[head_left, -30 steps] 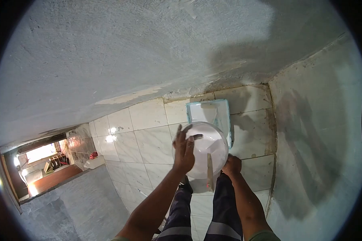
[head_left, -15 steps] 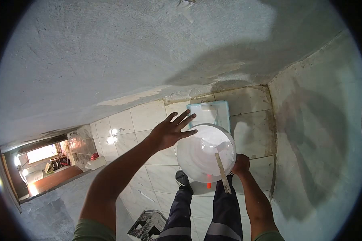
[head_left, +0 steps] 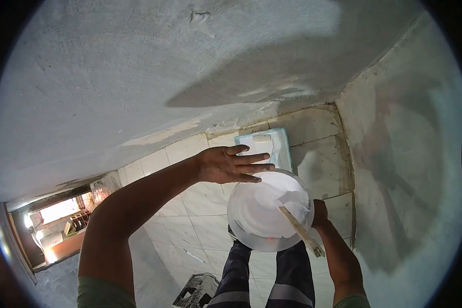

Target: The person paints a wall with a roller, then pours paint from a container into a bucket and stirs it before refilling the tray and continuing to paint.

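A translucent white bucket [head_left: 246, 233] with white paint [head_left: 264, 197] in it hangs in front of my legs, its mouth facing up toward me. My right hand [head_left: 320, 213] grips the bucket at its right side, the fingers mostly hidden behind the wall. A wooden stick [head_left: 305, 236] stands in the paint and leans out over the near right rim. My left hand [head_left: 236, 164] is open with fingers spread, its fingertips right at the far rim. Beyond the bucket, on the tiles, lies a blue-edged paint tray [head_left: 285, 146] holding white paint and a roller cover [head_left: 262, 138].
A grey wall [head_left: 113, 77] rises ahead, and another wall [head_left: 395, 154] stands close on the right. A paint-spattered crate [head_left: 197, 290] sits on the tiled floor [head_left: 190, 226] near my feet. At the left is an opening [head_left: 61, 220] with a bright window.
The bucket has come slightly toward me and to the right, tipping a little. My left hand has shifted right across the far rim, over the tray's near part.
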`<state>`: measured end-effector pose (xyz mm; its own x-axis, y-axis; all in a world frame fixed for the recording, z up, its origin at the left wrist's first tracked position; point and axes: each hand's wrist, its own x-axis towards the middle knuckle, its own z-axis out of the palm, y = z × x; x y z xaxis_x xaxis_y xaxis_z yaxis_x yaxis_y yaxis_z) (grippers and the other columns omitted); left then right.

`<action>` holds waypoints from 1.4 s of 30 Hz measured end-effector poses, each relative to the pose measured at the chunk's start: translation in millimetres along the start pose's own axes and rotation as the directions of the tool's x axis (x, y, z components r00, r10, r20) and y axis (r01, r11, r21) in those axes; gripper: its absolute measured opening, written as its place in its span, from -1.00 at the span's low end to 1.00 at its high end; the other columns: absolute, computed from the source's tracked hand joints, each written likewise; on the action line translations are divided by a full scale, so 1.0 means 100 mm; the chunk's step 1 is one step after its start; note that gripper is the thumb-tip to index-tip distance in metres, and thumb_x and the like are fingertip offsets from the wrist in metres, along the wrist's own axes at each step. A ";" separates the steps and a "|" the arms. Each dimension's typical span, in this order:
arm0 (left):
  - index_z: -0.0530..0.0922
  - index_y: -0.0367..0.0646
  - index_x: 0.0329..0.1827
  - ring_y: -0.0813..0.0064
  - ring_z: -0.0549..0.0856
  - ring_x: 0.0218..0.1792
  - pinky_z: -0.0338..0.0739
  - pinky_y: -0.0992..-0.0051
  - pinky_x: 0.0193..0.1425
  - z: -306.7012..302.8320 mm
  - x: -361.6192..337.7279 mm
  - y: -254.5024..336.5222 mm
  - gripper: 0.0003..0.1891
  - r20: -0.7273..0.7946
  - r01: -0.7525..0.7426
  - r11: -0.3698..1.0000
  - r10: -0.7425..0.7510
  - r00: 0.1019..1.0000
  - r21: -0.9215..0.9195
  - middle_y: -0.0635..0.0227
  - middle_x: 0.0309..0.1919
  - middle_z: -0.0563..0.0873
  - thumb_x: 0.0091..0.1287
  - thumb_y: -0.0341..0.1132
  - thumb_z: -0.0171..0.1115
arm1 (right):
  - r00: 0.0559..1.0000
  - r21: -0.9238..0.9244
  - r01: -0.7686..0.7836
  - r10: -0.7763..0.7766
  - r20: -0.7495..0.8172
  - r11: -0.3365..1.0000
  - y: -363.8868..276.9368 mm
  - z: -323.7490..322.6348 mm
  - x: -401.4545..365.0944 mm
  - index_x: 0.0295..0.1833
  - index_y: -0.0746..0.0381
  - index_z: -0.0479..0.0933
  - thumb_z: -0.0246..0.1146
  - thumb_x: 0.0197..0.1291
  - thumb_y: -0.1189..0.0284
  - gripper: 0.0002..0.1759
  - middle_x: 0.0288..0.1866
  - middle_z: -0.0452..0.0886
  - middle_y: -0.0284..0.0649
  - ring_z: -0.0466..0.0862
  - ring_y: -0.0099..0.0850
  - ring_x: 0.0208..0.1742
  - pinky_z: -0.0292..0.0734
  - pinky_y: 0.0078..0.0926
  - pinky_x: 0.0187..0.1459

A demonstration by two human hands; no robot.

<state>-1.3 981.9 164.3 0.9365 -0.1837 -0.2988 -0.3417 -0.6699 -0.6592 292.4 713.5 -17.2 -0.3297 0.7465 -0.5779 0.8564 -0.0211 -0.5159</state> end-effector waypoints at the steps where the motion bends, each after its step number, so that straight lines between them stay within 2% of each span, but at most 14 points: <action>1: 0.31 0.53 0.40 0.53 0.08 0.61 -0.33 0.14 0.69 -0.06 0.02 -0.03 -0.51 -0.019 0.022 0.982 -0.026 0.999 -0.189 0.72 0.61 0.11 0.39 0.02 0.06 | 1.000 0.012 0.030 -0.029 -0.011 0.999 0.01 -0.06 -0.04 -0.39 0.08 0.70 0.31 -0.03 -0.03 -0.61 -0.42 0.72 -0.09 0.75 -0.07 -0.31 0.62 -0.11 -0.24; 2: 0.31 0.50 0.41 0.53 0.08 0.61 -0.28 0.15 0.69 -0.10 0.03 -0.04 -0.51 -0.032 0.038 0.928 -0.053 0.998 -0.370 0.72 0.61 0.13 0.41 0.03 0.06 | 0.998 0.024 0.060 -0.059 -0.024 0.998 0.02 -0.10 -0.07 -0.38 0.08 0.70 0.32 -0.04 -0.03 -0.61 -0.43 0.72 -0.09 0.74 -0.06 -0.32 0.61 -0.10 -0.24; 4: 0.34 0.47 0.39 0.54 0.11 0.60 -0.13 0.22 0.68 -0.06 0.02 0.04 -0.52 -0.084 0.061 0.938 -0.095 0.992 -0.342 0.74 0.60 0.14 0.39 0.00 0.10 | 0.995 0.076 0.081 -0.076 -0.061 0.994 0.06 -0.13 -0.16 -0.39 0.08 0.70 0.33 -0.05 -0.02 -0.62 -0.44 0.71 -0.09 0.74 -0.06 -0.32 0.61 -0.11 -0.25; 5: 0.35 0.45 0.39 0.54 0.12 0.59 -0.14 0.24 0.68 -0.09 0.03 -0.02 -0.52 -0.125 0.047 0.999 -0.044 0.991 0.022 0.73 0.60 0.14 0.38 0.00 0.12 | 0.990 0.122 0.110 -0.099 -0.098 0.986 0.08 -0.15 -0.20 -0.40 0.08 0.69 0.34 -0.06 -0.01 -0.63 -0.45 0.70 -0.10 0.73 -0.06 -0.33 0.60 -0.11 -0.26; 7: 0.38 0.35 0.38 0.53 0.17 0.57 0.10 0.33 0.66 -0.20 0.04 -0.14 -0.50 -0.138 0.020 0.879 -0.097 0.986 -0.476 0.69 0.60 0.14 0.37 -0.13 0.22 | 0.993 0.119 0.094 -0.085 -0.079 0.988 0.06 -0.24 -0.26 -0.40 0.09 0.68 0.35 -0.07 0.00 -0.63 -0.45 0.70 -0.10 0.73 -0.06 -0.33 0.60 -0.11 -0.27; 11: 0.36 0.14 0.42 0.53 0.25 0.52 0.56 0.69 0.34 -0.28 0.04 -0.26 -0.46 -0.114 -0.049 0.844 -0.015 0.993 -0.534 0.56 0.60 0.11 0.37 -0.35 0.24 | 0.985 0.216 0.092 -0.057 -0.162 0.972 0.13 -0.18 -0.35 -0.41 0.09 0.68 0.38 -0.10 0.02 -0.64 -0.45 0.69 -0.09 0.72 -0.07 -0.33 0.58 -0.12 -0.28; 15: 0.40 0.09 0.40 0.47 0.29 0.51 0.59 0.63 0.30 -0.39 -0.06 -0.31 -0.46 -0.101 -0.052 0.814 -0.009 0.995 -0.578 0.51 0.59 0.13 0.34 -0.39 0.24 | 0.977 0.464 0.095 0.006 -0.212 0.881 0.28 0.11 -0.37 -0.38 0.10 0.68 0.39 -0.14 0.01 -0.62 -0.45 0.68 -0.08 0.71 -0.05 -0.34 0.58 -0.10 -0.27; 18: 0.44 0.12 0.39 0.51 0.37 0.45 0.60 0.63 0.09 -0.47 -0.14 -0.31 -0.48 -0.132 -0.022 0.809 -0.069 0.989 -0.588 0.57 0.55 0.24 0.34 -0.31 0.25 | 0.969 0.205 0.146 -0.098 -0.226 0.968 0.28 0.11 -0.37 -0.38 0.10 0.68 0.40 -0.17 0.02 -0.61 -0.44 0.69 -0.06 0.71 -0.04 -0.34 0.59 -0.09 -0.25; 21: 0.45 0.25 0.42 0.65 0.47 0.37 0.51 0.68 -0.11 -0.53 -0.23 -0.27 -0.50 -0.165 0.050 0.845 -0.161 0.973 -0.532 0.76 0.48 0.39 0.40 -0.14 0.23 | 0.962 0.225 0.155 -0.095 -0.255 0.962 0.26 0.14 -0.41 -0.40 0.11 0.69 0.39 -0.19 0.02 -0.62 -0.42 0.70 -0.04 0.72 -0.02 -0.31 0.59 -0.08 -0.24; 24: 0.50 0.29 0.38 0.69 0.45 0.37 0.41 0.70 -0.12 -0.62 -0.35 -0.21 -0.55 -0.177 0.121 0.865 -0.233 0.956 -0.487 0.86 0.43 0.44 0.43 -0.11 0.22 | 0.989 0.557 0.060 0.026 -0.146 0.828 0.21 0.03 -0.46 -0.41 0.11 0.69 0.39 -0.20 0.02 -0.62 -0.41 0.70 -0.04 0.72 -0.02 -0.31 0.59 -0.08 -0.25; 26: 0.50 0.23 0.36 0.68 0.46 0.35 0.47 0.64 -0.03 -0.70 -0.46 -0.15 -0.56 -0.172 0.192 0.820 -0.330 0.928 -0.539 0.75 0.46 0.41 0.41 -0.15 0.19 | 1.000 0.171 0.024 -0.023 -0.007 0.985 -0.13 -0.55 -0.52 -0.42 0.10 0.69 0.39 -0.20 0.00 -0.61 -0.43 0.70 -0.06 0.72 -0.02 -0.33 0.59 -0.07 -0.27; 30: 0.56 0.24 0.31 0.72 0.48 0.28 0.39 0.64 0.04 -0.87 -0.63 -0.14 -0.58 -0.232 0.253 0.840 -0.399 0.887 -0.480 0.80 0.40 0.50 0.38 -0.13 0.22 | 0.995 0.182 0.086 -0.073 -0.073 0.979 -0.24 -0.57 -0.53 -0.41 0.09 0.70 0.38 -0.20 -0.02 -0.60 -0.44 0.70 -0.06 0.72 -0.02 -0.34 0.59 -0.07 -0.28; 35: 0.68 0.32 0.20 0.74 0.51 0.22 0.35 0.62 0.12 -1.07 -0.97 0.01 -0.66 -0.248 0.340 0.837 -0.472 0.846 -0.429 0.94 0.24 0.61 0.38 -0.04 0.28 | 0.995 -0.061 0.101 -0.101 0.012 0.993 -0.61 -0.76 -0.48 -0.41 0.10 0.70 0.37 -0.17 -0.01 -0.60 -0.44 0.70 -0.07 0.73 -0.03 -0.34 0.59 -0.06 -0.27; 42: 0.76 0.19 -0.06 0.58 0.57 0.19 0.47 0.54 -0.10 -1.55 -1.85 0.84 -0.73 0.007 0.642 0.535 -0.765 0.644 -0.550 0.83 0.18 0.65 0.17 -0.11 0.48 | 0.994 -0.141 0.105 -0.106 0.000 0.984 -1.32 -0.58 -0.37 -0.42 0.12 0.69 0.36 -0.12 -0.01 -0.60 -0.43 0.70 -0.06 0.74 -0.04 -0.31 0.59 -0.06 -0.26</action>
<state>-191.3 848.7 271.3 0.8638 0.3994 0.3071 0.4615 -0.8717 -0.1646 214.7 727.1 109.5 -0.4184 0.7446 -0.5202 0.8646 0.1509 -0.4793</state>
